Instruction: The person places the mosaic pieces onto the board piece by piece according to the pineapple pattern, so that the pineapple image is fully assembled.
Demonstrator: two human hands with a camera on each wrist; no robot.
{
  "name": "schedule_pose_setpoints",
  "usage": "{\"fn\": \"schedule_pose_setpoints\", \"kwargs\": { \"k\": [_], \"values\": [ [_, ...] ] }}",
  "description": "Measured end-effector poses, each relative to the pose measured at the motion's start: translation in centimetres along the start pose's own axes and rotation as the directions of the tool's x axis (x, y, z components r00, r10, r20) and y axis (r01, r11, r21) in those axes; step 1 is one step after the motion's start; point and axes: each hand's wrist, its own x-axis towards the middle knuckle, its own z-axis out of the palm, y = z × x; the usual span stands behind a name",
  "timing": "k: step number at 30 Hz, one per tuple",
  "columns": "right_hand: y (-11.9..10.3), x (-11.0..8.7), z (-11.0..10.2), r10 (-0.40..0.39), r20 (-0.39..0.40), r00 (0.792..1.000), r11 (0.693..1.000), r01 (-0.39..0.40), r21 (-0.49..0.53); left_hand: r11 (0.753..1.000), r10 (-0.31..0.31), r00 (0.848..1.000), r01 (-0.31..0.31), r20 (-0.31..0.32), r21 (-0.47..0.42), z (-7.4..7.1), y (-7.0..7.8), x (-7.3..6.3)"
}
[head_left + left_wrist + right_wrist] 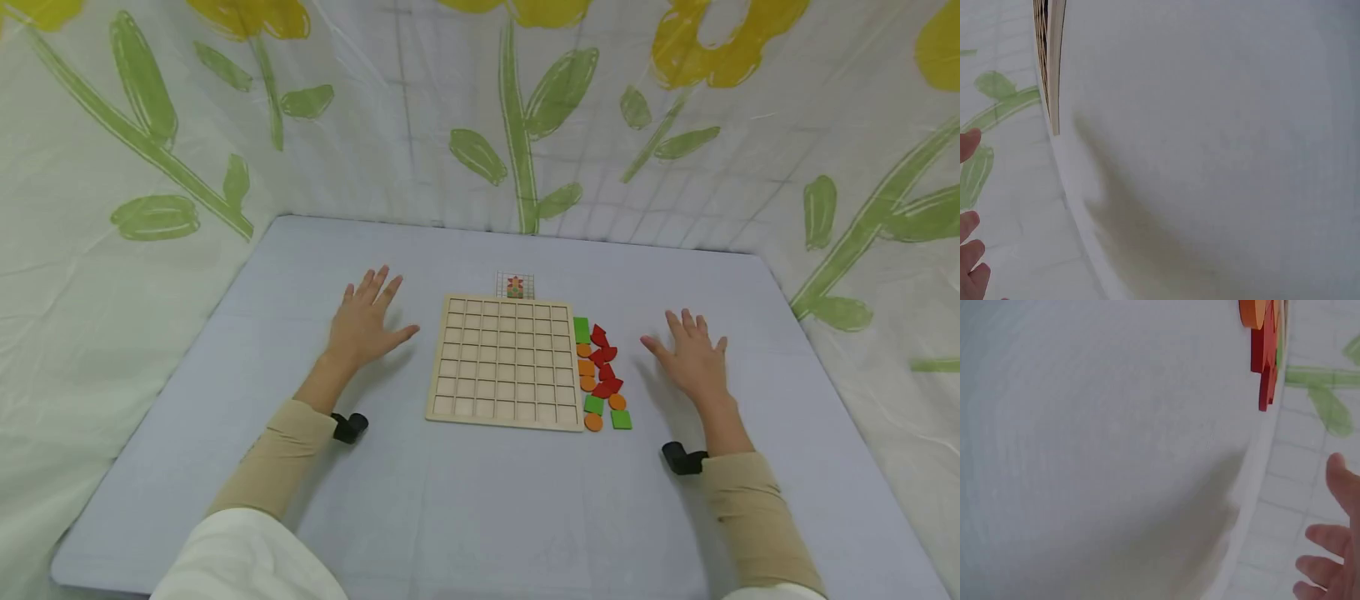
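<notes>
A square wooden grid board (pixel 505 362) lies in the middle of the table in the head view. Left of it, my left hand (pixel 365 325) hovers with spread fingers, holding nothing. Along the board's right edge lie flat coloured pieces: green squares (pixel 621 419), orange circles (pixel 593 422), an orange square (pixel 586 367) and several red pieces (pixel 606 372). My right hand (pixel 692 358) is held over the table to the right of these pieces, its fingers spread and nothing in it. Fingertips (pixel 971 253) show at the left wrist view's edge, and other fingertips (pixel 1329 540) in the right wrist view.
A small pattern card (pixel 515 286) with a red, orange and green figure on a grid lies just behind the board. The pale table (pixel 495 508) backs onto a white curtain (pixel 360 142) painted with yellow flowers. Black wrist cameras (pixel 349 427) sit at both cuffs.
</notes>
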Motion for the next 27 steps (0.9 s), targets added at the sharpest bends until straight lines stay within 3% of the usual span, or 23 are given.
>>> {"fn": "schedule_pose_setpoints", "kwargs": {
  "k": [4, 7, 12, 16, 27],
  "values": [
    [-1.1, 0.6, 0.3, 0.015, 0.019, 1.000, 0.996, -0.017, 0.084, 0.981, 0.052, 0.993, -0.031, 0.104, -0.194, 0.9, 0.6, 0.0],
    [-1.9, 1.3, 0.7, 0.030, 0.023, 0.999, 0.978, -0.034, 0.206, 0.947, 0.111, 0.977, -0.049, 0.181, -0.317, 1.8, 1.0, 0.0],
    [-2.9, 2.9, 1.7, 0.036, 0.037, 0.999, 0.934, -0.047, 0.353, 0.892, 0.184, 0.953, -0.059, 0.239, -0.448, 3.0, 1.5, 0.0],
    [-3.8, 4.0, 2.4, 0.036, 0.064, 0.997, 0.920, -0.058, 0.387, 0.877, 0.204, 0.937, -0.045, 0.285, -0.478, 3.2, 1.8, 0.0],
    [-5.8, 5.4, 3.2, 0.013, 0.108, 0.994, 0.919, -0.055, 0.391, 0.876, 0.234, 0.897, -0.027, 0.376, -0.481, 3.5, 2.3, -0.4]
  ]
}}
